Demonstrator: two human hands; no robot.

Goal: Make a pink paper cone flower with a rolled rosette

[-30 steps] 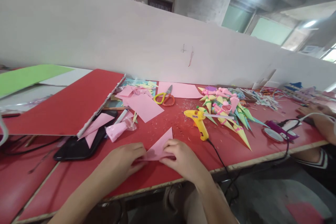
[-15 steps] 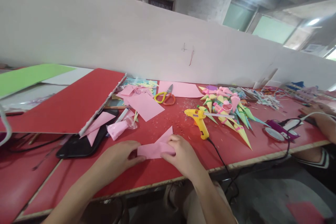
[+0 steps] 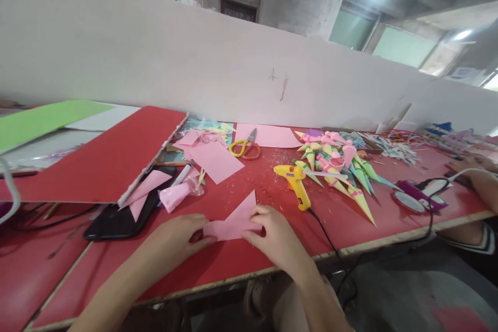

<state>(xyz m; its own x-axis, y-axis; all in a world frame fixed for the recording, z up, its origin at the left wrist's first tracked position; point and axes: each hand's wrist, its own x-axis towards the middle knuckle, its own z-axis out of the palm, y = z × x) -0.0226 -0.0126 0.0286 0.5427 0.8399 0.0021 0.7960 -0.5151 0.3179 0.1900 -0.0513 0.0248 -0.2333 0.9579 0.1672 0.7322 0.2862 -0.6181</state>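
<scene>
- We had pink paper (image 3: 235,220) between our two hands, low over the worktop (image 3: 210,270), near its front edge, one corner pointing away from us.
- Our left hand (image 3: 184,233) was pinched on the paper's left end, and our right hand (image 3: 274,228) was pinched on its right side, over a fold.
- A second earlier our left fingers had covered the left end; since then that hand had drawn outward, so a strip lay bare between the hands. We judged the folding to be partway, the shape now stretched between both grips.
- Beyond the paper's tip, the worktop offered open room as far as the pink sheets (image 3: 216,161) and the scissors (image 3: 251,137).
- On our right the room was tighter: the yellow glue gun (image 3: 298,189) lay near our right hand, its cord (image 3: 324,233) running over the front edge, with paper cones (image 3: 361,205) behind.
- On our left, a plastic-wrapped pink bundle (image 3: 175,197) lay just beyond our left hand, and a flat black thing (image 3: 112,223) lay farther out.
- Both forearms crossed the front edge, with bare worktop between them.
</scene>
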